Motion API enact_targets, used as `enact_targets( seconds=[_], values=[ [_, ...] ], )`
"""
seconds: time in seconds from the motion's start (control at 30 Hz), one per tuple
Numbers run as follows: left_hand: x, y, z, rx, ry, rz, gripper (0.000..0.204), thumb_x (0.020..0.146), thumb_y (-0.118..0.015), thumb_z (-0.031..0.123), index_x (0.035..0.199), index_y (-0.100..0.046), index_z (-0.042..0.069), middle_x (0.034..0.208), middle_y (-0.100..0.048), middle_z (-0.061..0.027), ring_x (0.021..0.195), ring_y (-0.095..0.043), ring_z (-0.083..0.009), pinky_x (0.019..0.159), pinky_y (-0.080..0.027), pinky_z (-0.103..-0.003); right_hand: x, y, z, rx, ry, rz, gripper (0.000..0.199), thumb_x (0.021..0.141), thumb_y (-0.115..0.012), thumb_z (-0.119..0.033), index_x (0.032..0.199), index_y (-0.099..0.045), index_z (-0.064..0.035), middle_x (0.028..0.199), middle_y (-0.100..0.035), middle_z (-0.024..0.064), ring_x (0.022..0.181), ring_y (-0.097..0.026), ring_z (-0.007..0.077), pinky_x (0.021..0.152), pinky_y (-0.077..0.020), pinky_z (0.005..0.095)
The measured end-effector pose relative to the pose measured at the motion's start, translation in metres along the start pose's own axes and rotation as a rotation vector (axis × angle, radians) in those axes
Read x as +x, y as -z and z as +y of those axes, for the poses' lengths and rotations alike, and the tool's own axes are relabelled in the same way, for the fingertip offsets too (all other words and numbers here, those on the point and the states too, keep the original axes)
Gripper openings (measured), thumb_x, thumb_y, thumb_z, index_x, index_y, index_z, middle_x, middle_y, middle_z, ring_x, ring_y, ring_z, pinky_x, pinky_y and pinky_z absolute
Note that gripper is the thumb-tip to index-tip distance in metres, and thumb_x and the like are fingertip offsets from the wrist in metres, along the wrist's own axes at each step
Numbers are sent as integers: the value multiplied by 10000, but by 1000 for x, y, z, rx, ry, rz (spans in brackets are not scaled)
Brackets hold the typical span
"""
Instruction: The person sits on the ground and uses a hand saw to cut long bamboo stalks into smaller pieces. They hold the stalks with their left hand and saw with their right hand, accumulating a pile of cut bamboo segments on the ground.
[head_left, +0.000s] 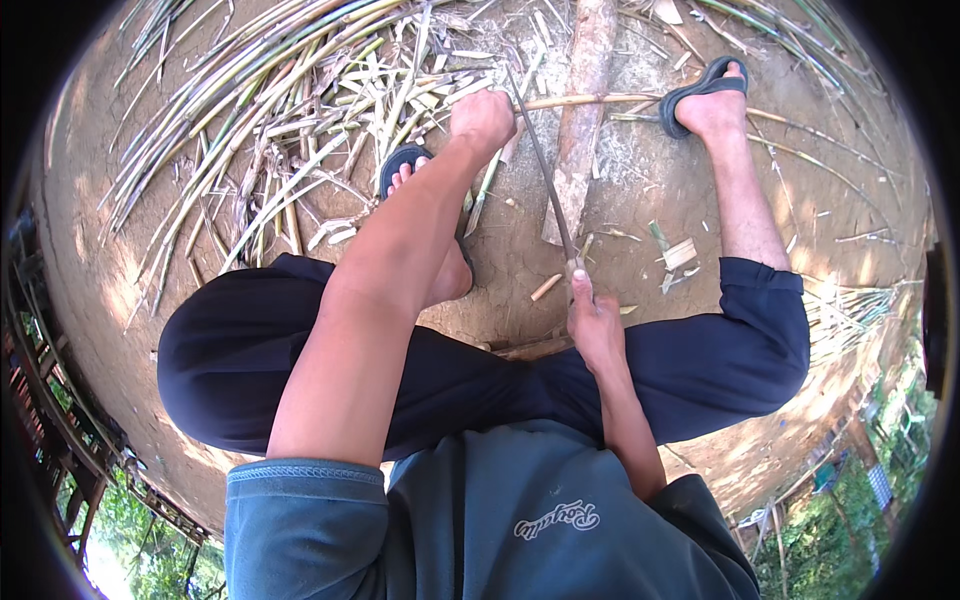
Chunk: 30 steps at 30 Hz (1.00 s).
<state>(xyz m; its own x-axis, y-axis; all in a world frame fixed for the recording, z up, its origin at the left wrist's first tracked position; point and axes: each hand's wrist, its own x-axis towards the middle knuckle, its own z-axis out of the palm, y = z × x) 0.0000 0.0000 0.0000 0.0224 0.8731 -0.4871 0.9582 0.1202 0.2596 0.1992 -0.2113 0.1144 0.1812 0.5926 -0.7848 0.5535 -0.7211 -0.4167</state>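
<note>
The right hand (595, 325) has its grip wrapped around the handle of a long knife (543, 160), blade pointing away from the body. The left hand (484, 120) is closed in a fist around a thin stalk (560, 101), which runs across a wooden plank (580, 145) toward the sandalled right foot (712, 110). Whether blade and stalk touch is hard to tell. Cut stalks (300, 50) litter the ground (510, 240) at left.

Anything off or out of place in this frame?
Nothing looks clearly damaged. It's messy, though: loose chips lie scattered around the wooden beam. One oddity: the long blade in the right hand runs very close to the ungloved left hand, which seems a cut risk.
</note>
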Motion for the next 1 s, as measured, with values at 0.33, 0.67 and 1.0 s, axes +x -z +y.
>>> enact_targets(
  seconds=[0.33,0.67,1.0],
  values=[
    [2,-8,10,-119,5,7,258,851,-537,181,977,-695,20,977,-691,-203,953,-670,-339,852,-521,-426,51,3,-76,-79,-20,21,764,905,-408,-682,568,-535,-9,535,-530,106,566,-554,256,571,-434,441],
    [-6,-5,-2,-84,28,26,267,837,-560,200,953,-708,10,960,-692,-213,925,-678,-341,830,-534,-423,50,-10,-52,-101,112,90,754,931,-436,-625,528,-506,8,479,-471,92,486,-496,199,504,-387,389],
    [-8,-1,7,-100,44,-7,291,861,-554,227,974,-706,5,984,-690,-214,929,-681,-335,833,-534,-424,-19,12,8,-95,86,63,748,932,-430,-605,561,-552,33,463,-488,121,488,-550,236,517,-418,406]
  ],
)
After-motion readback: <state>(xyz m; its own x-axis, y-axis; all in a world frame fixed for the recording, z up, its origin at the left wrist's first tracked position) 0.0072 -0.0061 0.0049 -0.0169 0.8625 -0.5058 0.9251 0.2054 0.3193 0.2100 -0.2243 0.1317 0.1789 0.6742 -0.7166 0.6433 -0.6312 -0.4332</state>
